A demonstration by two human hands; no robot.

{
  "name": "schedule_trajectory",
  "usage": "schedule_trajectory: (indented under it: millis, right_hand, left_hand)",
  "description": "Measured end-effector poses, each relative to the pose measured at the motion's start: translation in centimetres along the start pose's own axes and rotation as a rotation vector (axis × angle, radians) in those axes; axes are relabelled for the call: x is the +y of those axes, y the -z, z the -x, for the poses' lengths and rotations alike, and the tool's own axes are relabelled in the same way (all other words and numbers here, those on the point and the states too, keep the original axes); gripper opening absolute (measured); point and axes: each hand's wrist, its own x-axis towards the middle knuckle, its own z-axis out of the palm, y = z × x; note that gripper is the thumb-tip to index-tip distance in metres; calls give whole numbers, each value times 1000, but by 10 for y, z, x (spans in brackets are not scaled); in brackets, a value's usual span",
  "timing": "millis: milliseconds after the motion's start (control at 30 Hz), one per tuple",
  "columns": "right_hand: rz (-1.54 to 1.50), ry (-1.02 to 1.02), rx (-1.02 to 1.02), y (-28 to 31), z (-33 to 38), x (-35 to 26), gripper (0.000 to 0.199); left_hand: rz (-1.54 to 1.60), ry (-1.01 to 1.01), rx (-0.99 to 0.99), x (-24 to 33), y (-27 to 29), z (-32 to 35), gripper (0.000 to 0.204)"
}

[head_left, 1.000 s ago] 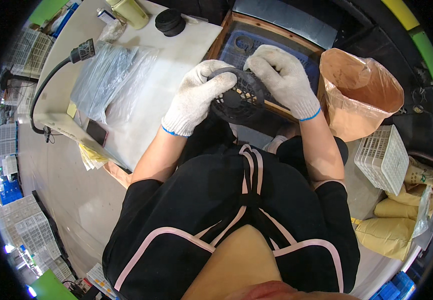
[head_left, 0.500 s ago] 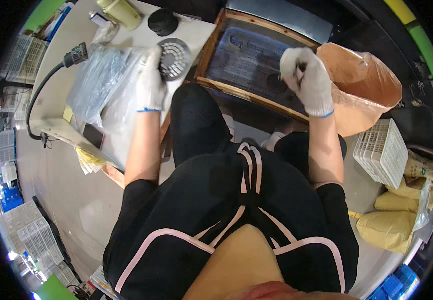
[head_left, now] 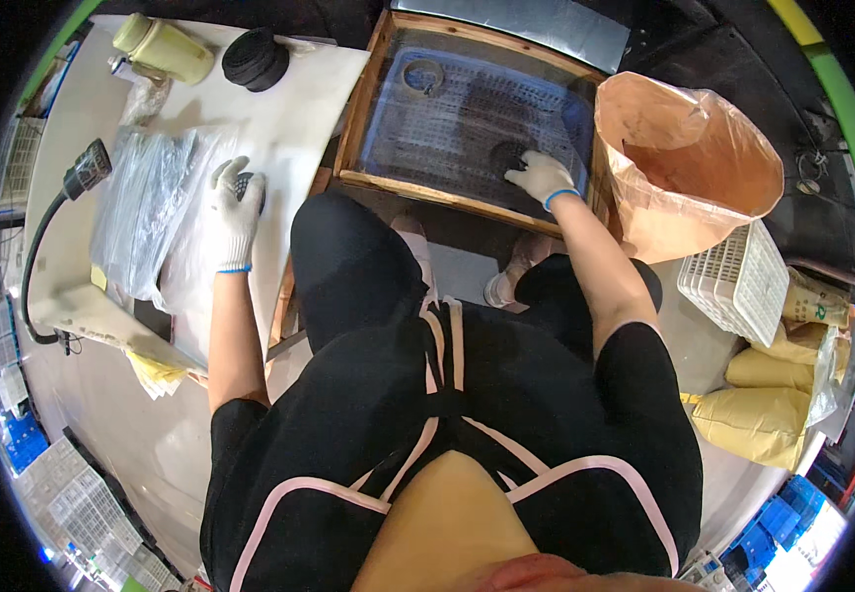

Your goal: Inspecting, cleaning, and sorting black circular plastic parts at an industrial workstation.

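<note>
My left hand, in a white knit glove, is over the pale table beside a clear plastic bag. It grips a dark slotted disc, partly hidden by the fingers. My right hand, also gloved, reaches over a wood-framed tray. Its thumb and fingers are apart at the edge of a dark round piece in the tray. Whether they touch it is hard to see. A ring-shaped piece lies farther left in the same tray.
Clear plastic bags cover part of the table, near a black roll, a yellow-green bottle and a gooseneck lamp. Right of the tray stands a brown-lined open bag. White crates and yellow sacks stand farther right.
My right hand has gone from a closed, raised position near the brown bag to the dark piece in the tray. My left hand has turned the slotted disc, which now shows less.
</note>
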Motion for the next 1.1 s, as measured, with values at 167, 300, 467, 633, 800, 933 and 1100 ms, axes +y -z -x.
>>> schedule_trajectory:
  millis: [167, 300, 467, 633, 800, 933, 1100]
  right_hand:
    - [166, -74, -84, -3, -24, -30, 93]
    - [-24, -64, -61, 9, -49, -3, 67]
    - [-699, 113, 29, 55, 18, -75, 33]
    - [96, 943, 697, 76, 112, -127, 18]
    - [-155, 901, 914, 90, 155, -146, 18]
    - [-314, 749, 783, 96, 154, -155, 20]
    - [-1827, 421, -179, 66, 189, -182, 29]
  left_hand:
    - [448, 30, -108, 95, 1, 8, 28]
    - [603, -128, -234, 140, -23, 14, 22]
    - [1077, 364, -672, 171, -42, 29, 37]
    - [1467, 746, -815, 203, -53, 27, 59]
    - [1486, 385, -548, 223, -24, 23, 21]
    - [1178, 118, -483, 245, -3, 35, 16]
    - [1393, 420, -308, 278, 22, 46, 26]
